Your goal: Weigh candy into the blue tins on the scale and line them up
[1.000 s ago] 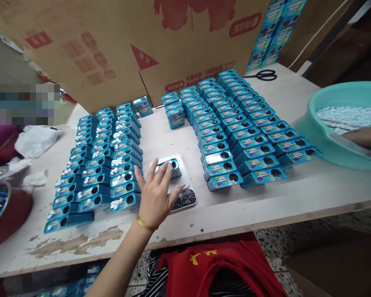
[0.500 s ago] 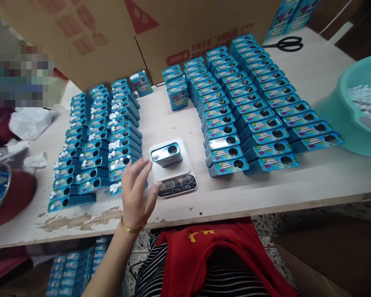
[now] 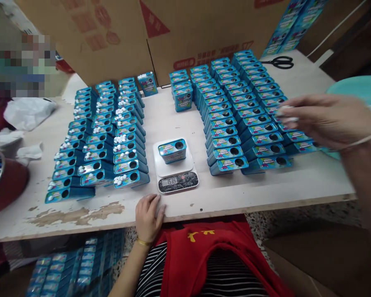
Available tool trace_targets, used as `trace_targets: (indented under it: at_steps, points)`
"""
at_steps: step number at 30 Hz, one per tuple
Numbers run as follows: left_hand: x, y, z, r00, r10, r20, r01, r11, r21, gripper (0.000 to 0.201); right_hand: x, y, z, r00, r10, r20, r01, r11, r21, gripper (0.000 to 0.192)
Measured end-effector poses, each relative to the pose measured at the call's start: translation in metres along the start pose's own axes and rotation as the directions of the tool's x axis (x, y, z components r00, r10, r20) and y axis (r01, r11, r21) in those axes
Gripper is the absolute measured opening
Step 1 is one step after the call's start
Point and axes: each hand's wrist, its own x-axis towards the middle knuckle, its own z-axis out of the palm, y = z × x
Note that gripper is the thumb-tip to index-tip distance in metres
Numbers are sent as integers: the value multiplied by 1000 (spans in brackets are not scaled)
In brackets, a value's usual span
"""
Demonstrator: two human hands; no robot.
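A digital scale [image 3: 176,181] with a white plate stands near the table's front edge. On its plate is a blue rectangular candy tin [image 3: 172,152] with a round dark opening in its top. My left hand [image 3: 149,218] rests on the table edge just below the scale, fingers loosely bent, thumb apart, holding nothing. At the right, my right hand [image 3: 323,119] is raised over the rows of blue tins [image 3: 253,103], blurred by motion. Small white candies [image 3: 289,113] are pinched between its fingertips. In the left rows, many tins [image 3: 126,165] have white candies on top.
Large cardboard boxes [image 3: 204,24] stand behind the tins. Scissors [image 3: 280,62] lie at the back right, close to a turquoise basin [image 3: 355,84] partly behind my right hand. At the left are a red pot [image 3: 12,185] and a white plastic bag [image 3: 24,117].
My left hand has moved down from beside the tin to the table edge. My right hand has come into view at the right with white candies. The scale's reading is lower.
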Motion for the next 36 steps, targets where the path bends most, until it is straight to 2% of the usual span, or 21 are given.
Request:
trace_targets:
  at_steps: [1,2,4,6,9,12,16,19,22,25,27,28,30,32,34,36]
  points:
    - [0,0,0,1000,2,3,-2,1000,12,30,-5,-15,18,990,26,140,-46,989,142,31]
    - [0,0,0,1000,4,-2,-4,1000,18,30,-10,-30,37,963,-8,268,-57,971,233,27]
    - [0,0,-1,1000,12,-26,-11,1000,17,29,-20,-57,75,904,-102,416,-38,949,314,17]
    - [-1,-1,-1,998,16,-53,-15,1000,18,29,-27,-75,107,847,-185,499,17,946,323,11]
    - [-3,-3,1,997,24,-75,-22,999,28,29,-31,-88,138,791,-222,569,104,967,232,8]
    - [-3,-4,2,996,33,-84,-31,999,29,29,-31,-92,152,777,-248,579,232,967,103,11]
    - [-3,-3,2,995,36,-92,-33,999,25,29,-31,-94,159,778,-317,543,390,920,-22,12]
    - [-2,-3,1,995,25,-97,-23,1000,20,29,-31,-95,161,771,-330,544,428,902,-59,12]
    - [-1,-2,2,996,3,-91,-1,1000,16,28,-30,-95,162,779,-322,539,409,911,-47,13]
    - [-3,-2,4,996,-7,-83,8,1000,16,27,-29,-96,156,799,-271,537,282,957,63,11]
    - [-3,-1,2,996,4,-89,-5,1000,-15,27,-34,-96,145,791,-227,568,104,965,242,6]
    - [-3,0,-1,995,10,-103,-15,999,-48,28,-39,-95,137,777,-203,596,-12,941,337,8]
    - [4,5,-11,987,27,-159,-47,992,-120,30,-55,-87,122,737,-141,661,-259,844,469,17]
    - [22,11,-27,972,65,-228,-101,983,-150,36,-79,-70,111,686,-36,727,-484,723,493,23]
    - [52,17,-45,952,133,-276,-171,978,-118,43,-106,-43,107,628,83,774,-653,598,465,27]
    - [92,23,-59,939,201,-280,-224,973,-52,52,-132,-11,111,581,189,792,-754,493,435,31]
